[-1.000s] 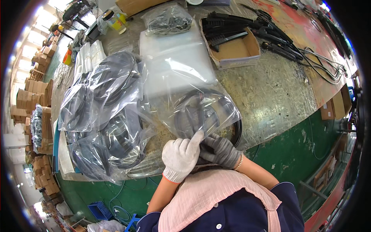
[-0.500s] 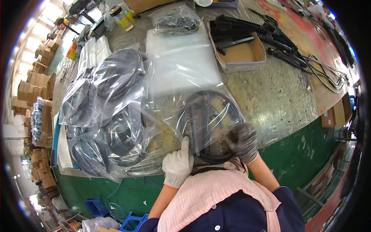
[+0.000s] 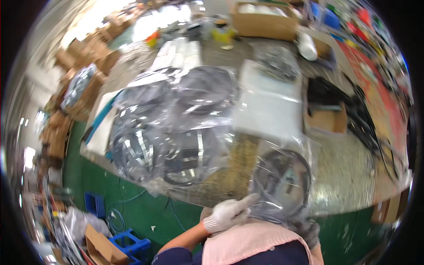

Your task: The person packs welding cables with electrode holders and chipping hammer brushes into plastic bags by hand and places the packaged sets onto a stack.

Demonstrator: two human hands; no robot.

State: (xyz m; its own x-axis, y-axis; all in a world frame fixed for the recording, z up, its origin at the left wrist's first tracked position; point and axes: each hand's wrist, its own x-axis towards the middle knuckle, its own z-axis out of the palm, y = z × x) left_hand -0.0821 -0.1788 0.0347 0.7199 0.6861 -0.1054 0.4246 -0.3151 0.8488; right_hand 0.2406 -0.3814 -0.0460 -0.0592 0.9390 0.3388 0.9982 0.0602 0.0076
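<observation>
A clear plastic bag (image 3: 282,145) lies at the table's near edge, with a coiled black hose (image 3: 308,176) and other dark parts inside. My left hand (image 3: 229,215), in a white knit glove, is closed at the bag's near left edge, a finger or thumb reaching over the film. At the near right side of the bag is my right hand (image 3: 310,232), in a grey glove. It is smeared by motion and partly hidden, so its fingers cannot be made out.
Several bagged black coils (image 3: 201,95) lie to the left. A stack of clear bags (image 3: 265,108) sits beyond my bag. Further right are an open cardboard box (image 3: 327,121) and black spray guns (image 3: 364,128) with hoses. Blue crates (image 3: 132,245) stand on the green floor.
The view has swung left, so the table stands further right in it. My right hand has moved from the coil's right side to the bag's near edge. The bag now covers the coil further.
</observation>
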